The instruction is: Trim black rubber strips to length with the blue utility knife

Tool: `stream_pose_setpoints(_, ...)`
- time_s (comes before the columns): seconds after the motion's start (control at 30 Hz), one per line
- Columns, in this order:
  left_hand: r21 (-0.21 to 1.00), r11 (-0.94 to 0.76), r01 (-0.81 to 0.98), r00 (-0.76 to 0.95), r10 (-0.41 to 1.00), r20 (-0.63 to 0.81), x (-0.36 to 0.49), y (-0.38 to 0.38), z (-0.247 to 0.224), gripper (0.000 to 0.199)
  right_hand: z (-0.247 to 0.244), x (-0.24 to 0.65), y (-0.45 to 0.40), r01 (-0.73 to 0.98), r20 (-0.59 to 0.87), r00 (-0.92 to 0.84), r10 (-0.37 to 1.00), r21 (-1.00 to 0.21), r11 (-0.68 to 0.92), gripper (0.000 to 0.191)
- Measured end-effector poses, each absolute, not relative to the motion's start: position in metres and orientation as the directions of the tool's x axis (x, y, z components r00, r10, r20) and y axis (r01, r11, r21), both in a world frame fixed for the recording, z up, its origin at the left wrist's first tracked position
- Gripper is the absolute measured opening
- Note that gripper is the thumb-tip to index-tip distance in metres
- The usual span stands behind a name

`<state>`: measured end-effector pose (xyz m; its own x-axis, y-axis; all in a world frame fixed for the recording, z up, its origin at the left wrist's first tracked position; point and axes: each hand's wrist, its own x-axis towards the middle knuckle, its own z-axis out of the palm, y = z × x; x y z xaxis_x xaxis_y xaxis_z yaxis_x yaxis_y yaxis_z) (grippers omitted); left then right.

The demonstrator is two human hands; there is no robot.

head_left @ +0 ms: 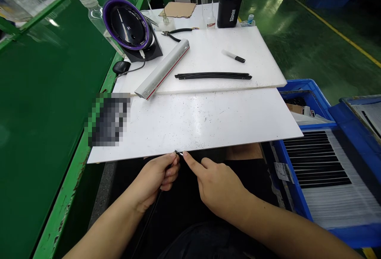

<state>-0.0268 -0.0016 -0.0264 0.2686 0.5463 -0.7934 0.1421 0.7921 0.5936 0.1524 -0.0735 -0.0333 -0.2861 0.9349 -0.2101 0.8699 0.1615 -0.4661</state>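
Observation:
My left hand [160,173] is closed around a thin black strip [150,217], pinching it close to its end, and the rest trails down over my dark clothing. My right hand [218,185] reaches in from the right, its index fingertip at the strip's end beside my left thumb. A small shiny sliver shows at that fingertip; what it belongs to is too small to tell. The other right fingers are curled, and their inner side is hidden. Both hands are just below the front edge of the white board [205,120].
On the raised white slab lie a bundle of black strips [214,75], a black-handled tool [235,56], a long grey box [163,68] and cutters [175,33]. A purple-rimmed fan [127,23] and black flask [230,3] stand behind. A blue crate [293,207] at right holds black strips.

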Motion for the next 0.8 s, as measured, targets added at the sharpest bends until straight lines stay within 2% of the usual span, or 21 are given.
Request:
stream_pose_setpoints(0.1, 0.597, 0.789, 0.143, 0.271, 0.549, -0.791, -0.027, -0.002, -0.026, 0.026, -0.033, 0.154, -0.074, 0.876, -0.211, -0.285, 0.935, -0.453, 0.165, 0.069)
stream_pose_setpoints(0.37, 0.595, 0.777, 0.204, 0.319, 0.522, -0.791, -0.033, 0.005, -0.027, 0.025, -0.028, 0.163, -0.065, 0.838, -0.232, -0.334, 0.913, -0.517, 0.175, 0.067)
stream_pose_setpoints(0.6, 0.610, 0.738, 0.288, 0.322, 0.525, -0.788, -0.037, 0.009, -0.024, 0.033, -0.035, 0.168, -0.062, 0.880, -0.214, -0.369, 0.904, -0.392, 0.267, 0.070)
stream_pose_setpoints(0.8, 0.611, 0.731, 0.304, 0.326, 0.523, -0.788, -0.038, 0.011, -0.024, 0.035, -0.037, 0.171, -0.063, 0.809, -0.189, -0.360, 0.914, -0.550, 0.205, 0.064)
